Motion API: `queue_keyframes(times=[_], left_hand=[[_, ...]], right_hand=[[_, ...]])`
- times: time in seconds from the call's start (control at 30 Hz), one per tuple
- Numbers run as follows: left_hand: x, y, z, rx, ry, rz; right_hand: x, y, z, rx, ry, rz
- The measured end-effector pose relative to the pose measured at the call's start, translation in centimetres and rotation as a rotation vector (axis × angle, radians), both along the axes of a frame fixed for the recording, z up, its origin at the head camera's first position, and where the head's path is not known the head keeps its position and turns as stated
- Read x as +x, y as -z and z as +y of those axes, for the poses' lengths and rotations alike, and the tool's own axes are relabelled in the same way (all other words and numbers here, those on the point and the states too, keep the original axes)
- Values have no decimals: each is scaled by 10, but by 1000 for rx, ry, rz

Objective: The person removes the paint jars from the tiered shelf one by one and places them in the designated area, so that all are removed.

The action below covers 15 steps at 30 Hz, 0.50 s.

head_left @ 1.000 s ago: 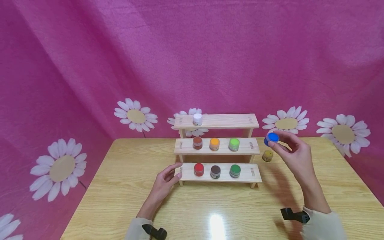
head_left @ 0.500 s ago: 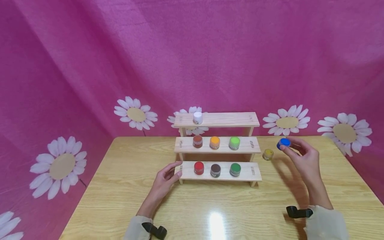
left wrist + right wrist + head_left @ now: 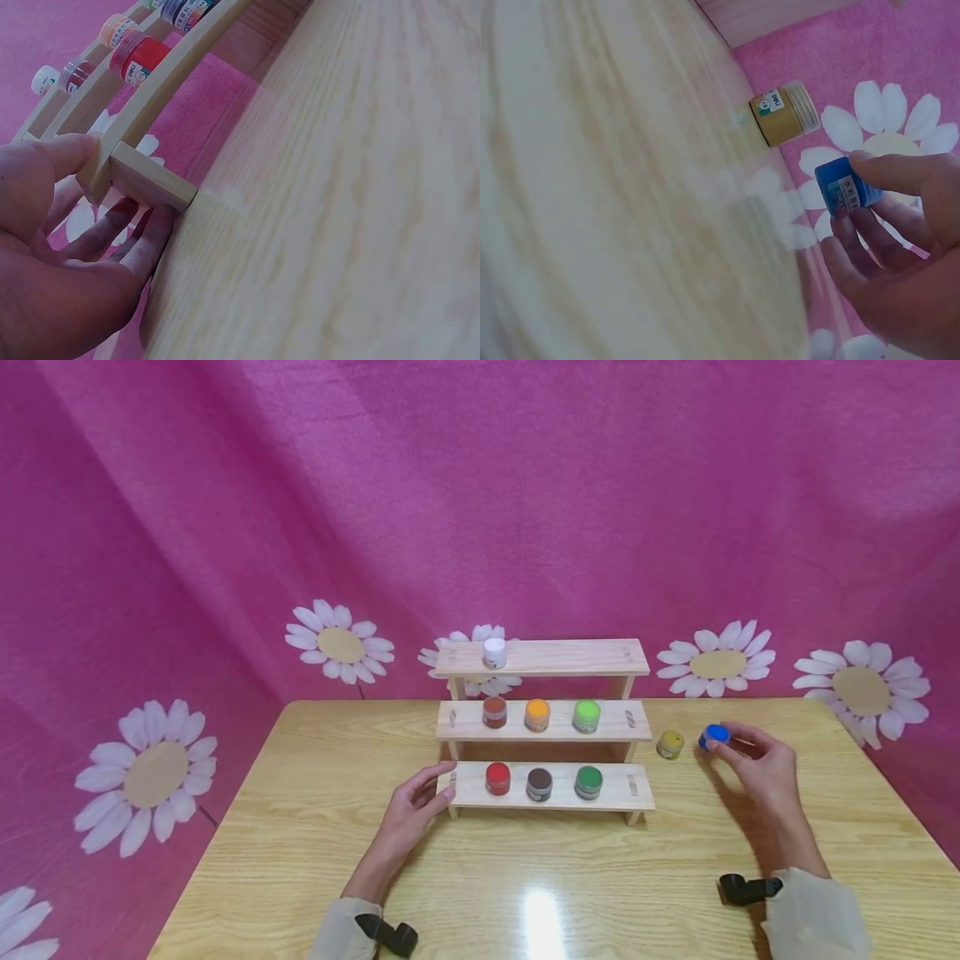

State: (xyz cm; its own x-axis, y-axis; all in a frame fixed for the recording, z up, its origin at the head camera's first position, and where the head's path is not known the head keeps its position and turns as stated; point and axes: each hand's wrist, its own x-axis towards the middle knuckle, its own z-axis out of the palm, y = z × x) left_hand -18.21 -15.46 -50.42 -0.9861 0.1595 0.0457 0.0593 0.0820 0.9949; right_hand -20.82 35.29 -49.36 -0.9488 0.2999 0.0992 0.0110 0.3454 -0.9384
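Observation:
A small blue paint jar (image 3: 715,737) is pinched between the thumb and fingers of my right hand (image 3: 763,772). In the right wrist view the blue jar (image 3: 844,186) shows a slight gap above the tabletop. Just left of it stands a yellow-ochre paint jar (image 3: 671,745), upright on the table. My left hand (image 3: 408,810) grips the left end of a three-tier wooden shelf (image 3: 617,787). Its thumb (image 3: 75,152) lies on the bottom tier's end, with the other fingers around the leg side.
On the bottom tier sit red (image 3: 498,779), dark brown (image 3: 539,784) and green (image 3: 588,782) jars. The middle tier bears reddish-brown (image 3: 494,712), orange (image 3: 537,715) and light green (image 3: 587,716) ones. A white jar (image 3: 495,652) stands on top. Pink flowered cloth (image 3: 570,510) hangs behind the table (image 3: 315,793).
My right hand has carried the blue jar right and down, from beside the shelf to low over the table, right of the ochre jar. The left hand has stayed at the shelf's end.

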Motion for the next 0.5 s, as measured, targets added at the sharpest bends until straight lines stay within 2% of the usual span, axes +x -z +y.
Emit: queue_keyframes(times=[0.2,0.5], left_hand=[[-1,-1,0,8,3,-6],[-1,1,-1,10,1,-16]], right_hand=[[-1,5,0,23,15,-70],[-2,10,3,42,2,-114]])
